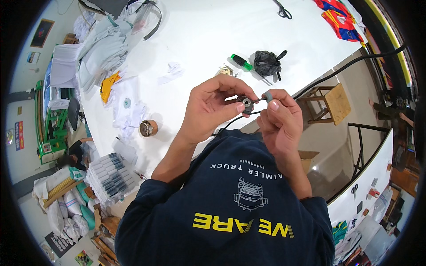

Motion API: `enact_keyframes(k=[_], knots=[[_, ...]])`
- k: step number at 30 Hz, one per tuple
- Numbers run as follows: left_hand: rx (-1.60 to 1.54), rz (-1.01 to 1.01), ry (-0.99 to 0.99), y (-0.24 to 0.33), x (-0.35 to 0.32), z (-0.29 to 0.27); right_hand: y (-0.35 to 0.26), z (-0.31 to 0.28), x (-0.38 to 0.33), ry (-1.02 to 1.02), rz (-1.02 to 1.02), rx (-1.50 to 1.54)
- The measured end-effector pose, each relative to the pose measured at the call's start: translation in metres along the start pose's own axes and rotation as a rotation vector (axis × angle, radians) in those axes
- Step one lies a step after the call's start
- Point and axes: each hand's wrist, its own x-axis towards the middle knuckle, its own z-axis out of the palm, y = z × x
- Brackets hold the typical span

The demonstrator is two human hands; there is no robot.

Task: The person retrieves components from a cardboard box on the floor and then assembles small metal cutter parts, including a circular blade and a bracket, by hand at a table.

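A white table [204, 37] fills the upper middle. Pale cloths [100, 55] lie heaped along its left edge, a dark curved strap [156, 29] just beside them. Nearer on that side are an orange cloth [108, 87], a crumpled white cloth [122, 116] and a round brown container [153, 127]. A white scrap [171, 73] lies farther in. Toward the right edge, a green-and-black screwdriver [242, 62] lies just beside a black bag [266, 63]. Scissors [284, 12] lie toward the far side; a red, blue and yellow cloth [339, 25] lies by the far right corner.
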Motion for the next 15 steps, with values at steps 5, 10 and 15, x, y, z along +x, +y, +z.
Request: enact_keyframes(k=[5,10,15], knots=[[-0.106,-0.009,-0.038,-0.0034,0.0038,-0.0072,0.0004,-0.0023,-0.0043,-0.043,-0.136,-0.088],[-0.032,0.016,-0.004,-0.0008,0.0048,-0.0032,0.0005,0.0015,-0.0055,-0.015,-0.204,-0.187],[0.012,0.016,-0.005,-0.0001,0.0052,-0.0057,-0.0011,0.0012,-0.0082,0.009,-0.248,-0.354]])
